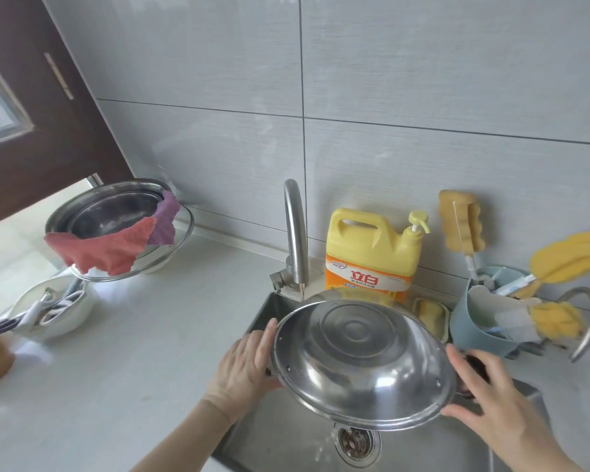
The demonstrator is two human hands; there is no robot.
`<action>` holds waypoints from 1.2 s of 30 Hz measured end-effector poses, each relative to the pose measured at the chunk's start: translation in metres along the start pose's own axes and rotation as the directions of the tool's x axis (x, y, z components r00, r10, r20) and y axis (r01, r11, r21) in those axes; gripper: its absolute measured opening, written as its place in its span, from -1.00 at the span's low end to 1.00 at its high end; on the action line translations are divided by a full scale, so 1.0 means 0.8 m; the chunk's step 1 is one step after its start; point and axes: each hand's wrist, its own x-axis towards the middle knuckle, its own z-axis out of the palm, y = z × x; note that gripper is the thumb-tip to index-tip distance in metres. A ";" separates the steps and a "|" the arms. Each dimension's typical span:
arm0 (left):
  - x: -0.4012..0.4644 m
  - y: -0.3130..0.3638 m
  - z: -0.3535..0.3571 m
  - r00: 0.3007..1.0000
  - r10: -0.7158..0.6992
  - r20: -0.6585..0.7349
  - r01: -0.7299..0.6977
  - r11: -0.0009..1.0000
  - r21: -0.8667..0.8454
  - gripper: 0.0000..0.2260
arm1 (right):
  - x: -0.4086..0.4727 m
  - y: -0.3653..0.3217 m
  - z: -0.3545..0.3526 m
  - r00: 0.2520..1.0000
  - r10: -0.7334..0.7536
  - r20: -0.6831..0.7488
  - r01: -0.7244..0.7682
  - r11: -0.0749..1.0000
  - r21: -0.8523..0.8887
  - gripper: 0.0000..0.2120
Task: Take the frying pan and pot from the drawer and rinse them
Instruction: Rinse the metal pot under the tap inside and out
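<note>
Pot: we hold the steel pot [361,364] between our two hands, over the sink [286,434], tipped so its ringed underside faces us and its lower rim points down.
Left hand: our left hand [244,364] lies flat against the pot's left rim, fingers together and pointing up, thumb tucked under near a dark handle; the forearm comes in from low on the left.
Right hand: our right hand [491,393] grips the pot's right side, fingers curled over a dark handle, thumb along the lower rim; the forearm runs off to the lower right.
Water: a thin stream falls from the pot's lowest edge, below and between our hands, onto the drain [356,441].
Tap: the curved tap [295,233] stands just beyond our left hand.
Soap: a yellow detergent jug [372,253] stands behind the pot.
Sponges: a blue holder [470,321] with yellow sponge brushes sits beyond our right hand.
Frying pan: we cannot tell where it is.
</note>
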 end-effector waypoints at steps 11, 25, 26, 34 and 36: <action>0.040 0.036 0.003 1.000 -0.016 -0.015 0.014 0.991 -0.132 0.14 | -0.034 0.034 -0.038 0.994 0.043 -0.099 -0.040 0.998 0.038 -0.27; -0.066 -0.069 -0.036 0.980 -0.200 0.012 0.198 0.975 0.098 -0.11 | 0.077 -0.067 0.041 0.965 -0.253 0.066 0.254 0.967 -0.010 0.25; -0.074 -0.075 -0.042 0.969 -0.245 0.031 0.243 0.967 0.074 -0.11 | 0.085 -0.075 0.047 0.958 -0.278 0.073 0.279 0.960 -0.002 0.23; -0.108 -0.107 -0.065 0.940 -0.339 0.026 0.339 0.941 0.018 -0.11 | 0.119 -0.116 0.076 0.931 -0.343 0.124 0.343 0.939 0.020 0.24; -0.104 -0.105 -0.061 0.946 -0.321 0.040 0.320 0.947 0.029 -0.09 | 0.117 -0.110 0.075 0.936 -0.330 0.121 0.330 0.944 0.023 0.24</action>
